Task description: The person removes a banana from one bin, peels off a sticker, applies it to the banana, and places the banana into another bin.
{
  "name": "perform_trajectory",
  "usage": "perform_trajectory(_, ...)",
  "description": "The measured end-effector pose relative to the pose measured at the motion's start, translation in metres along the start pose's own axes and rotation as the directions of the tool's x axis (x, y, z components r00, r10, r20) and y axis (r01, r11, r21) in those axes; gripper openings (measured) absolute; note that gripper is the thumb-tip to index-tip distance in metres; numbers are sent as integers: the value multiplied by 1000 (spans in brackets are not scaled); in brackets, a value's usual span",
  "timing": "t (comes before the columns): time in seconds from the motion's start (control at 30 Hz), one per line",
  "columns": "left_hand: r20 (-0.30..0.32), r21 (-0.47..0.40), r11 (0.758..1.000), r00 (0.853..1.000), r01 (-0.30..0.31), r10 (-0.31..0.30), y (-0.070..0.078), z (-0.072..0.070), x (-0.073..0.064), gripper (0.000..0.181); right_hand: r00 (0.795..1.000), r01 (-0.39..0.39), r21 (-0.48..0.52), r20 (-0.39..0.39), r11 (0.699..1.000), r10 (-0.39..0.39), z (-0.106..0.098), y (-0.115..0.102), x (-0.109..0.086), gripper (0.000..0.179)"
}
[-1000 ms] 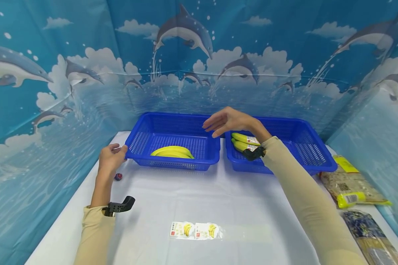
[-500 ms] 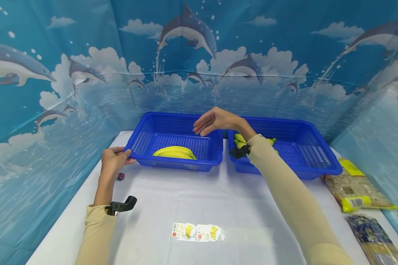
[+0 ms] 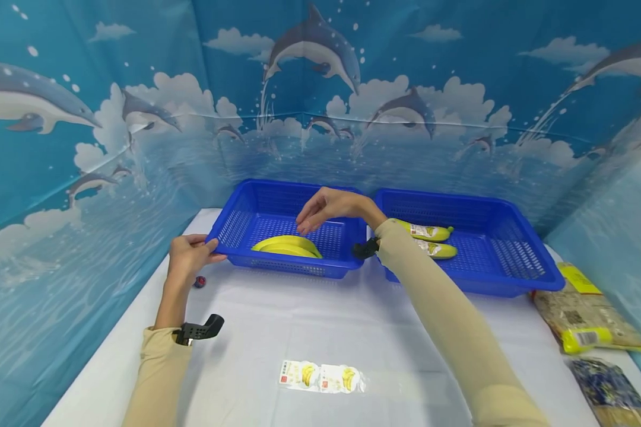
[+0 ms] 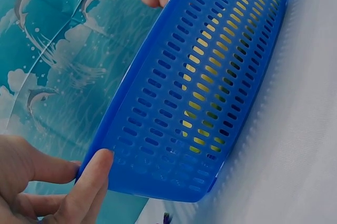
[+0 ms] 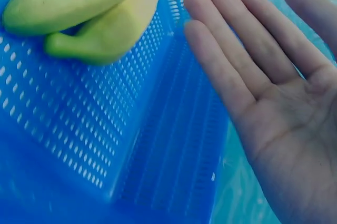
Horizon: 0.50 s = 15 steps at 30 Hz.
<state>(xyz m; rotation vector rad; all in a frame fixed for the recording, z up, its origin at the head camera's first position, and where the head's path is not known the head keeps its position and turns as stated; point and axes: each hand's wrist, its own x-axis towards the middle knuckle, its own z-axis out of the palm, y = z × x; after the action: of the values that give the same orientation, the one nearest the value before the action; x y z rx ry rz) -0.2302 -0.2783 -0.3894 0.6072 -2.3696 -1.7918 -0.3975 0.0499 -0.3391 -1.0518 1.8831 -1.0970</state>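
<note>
- Left hand point(image 3: 189, 255): thumb and fingers pinch the rim of the left basket point(image 3: 246, 261) at its near left corner.
- Right hand point(image 3: 331, 204): holds nothing; reaches over the left basket, palm bare and fingers extended in the right wrist view, apart from the fruit.
- Arms: both in beige sleeves point(image 3: 160, 367), each wrist bearing a small black device point(image 3: 200, 330).
- Near part of the white table point(image 3: 246, 320): a clear strip point(image 3: 320, 378) lies flat, carrying two printed banana labels side by side.
- Right edge of table: a dark, patterned packet point(image 3: 611, 388), cut off by the frame; beyond it, a clear bag point(image 3: 590, 308) with yellow panels, near the right basket. Contents not determined.
- Small round object point(image 3: 200, 281), dark red and blue, on the table just below the left hand.
- Left basket: blue, perforated; yellow bananas point(image 3: 285, 244) lie inside against the near wall.
- Right basket point(image 3: 486, 283): same type, just beside the left one; two labelled bananas point(image 3: 432, 233) lie in its left portion, partly hidden by the right arm.
- Rear: blue backdrop point(image 3: 299, 148) printed with dolphins and clouds.
</note>
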Motion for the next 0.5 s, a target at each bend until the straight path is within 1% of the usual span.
perform_trajectory(0.07, -1, 9, 1000, 1000, 1, -1, -1, 0, 0, 54, 997, -24, -4, 78, 1000, 25, 4, 1, 8, 32)
perform_trajectory(0.13, -4, 12, 1000, 1000, 0, 0, -1, 0, 0, 53, 984, -66, 3, 166, 998, 64, 9, 2, 15, 37)
perform_trajectory(0.2, -2, 11, 1000, 1000, -5, 5, -1, 0, -1, 54, 960, -129, 2, 250, 992, 125, 15, 1, 21, 43)
perform_trajectory(0.27, 1, 9, 1000, 1000, -7, 7, 0, 0, -1, 54, 931, -205, -11, 307, 979, 198, 19, 1, 25, 47)
perform_trajectory(0.3, 3, 8, 1000, 1000, -9, 9, 0, 0, -1, 54, 920, -237, -13, 317, 971, 228, 21, 0, 27, 49)
perform_trajectory(0.33, 7, 9, 1000, 1000, -12, 11, 0, 0, -1, 54, 914, -260, -21, 316, 965, 253, 21, -1, 28, 50)
perform_trajectory(0.37, 9, 11, 1000, 1000, -13, 13, 0, 0, -1, 54, 914, -274, -28, 304, 961, 269, 21, -2, 28, 50)
perform_trajectory(0.4, 8, 12, 1000, 1000, -12, 12, 0, 0, -1, 54, 919, -281, -22, 283, 960, 275, 19, -2, 28, 51)
perform_trajectory(0.47, 5, 11, 1000, 1000, -13, 13, 0, 0, 0, 54, 942, -264, -6, 213, 965, 259, 14, -4, 27, 51)
perform_trajectory(0.5, 4, 11, 1000, 1000, -12, 12, 0, 0, 0, 55, 955, -244, 7, 175, 970, 239, 11, -4, 26, 50)
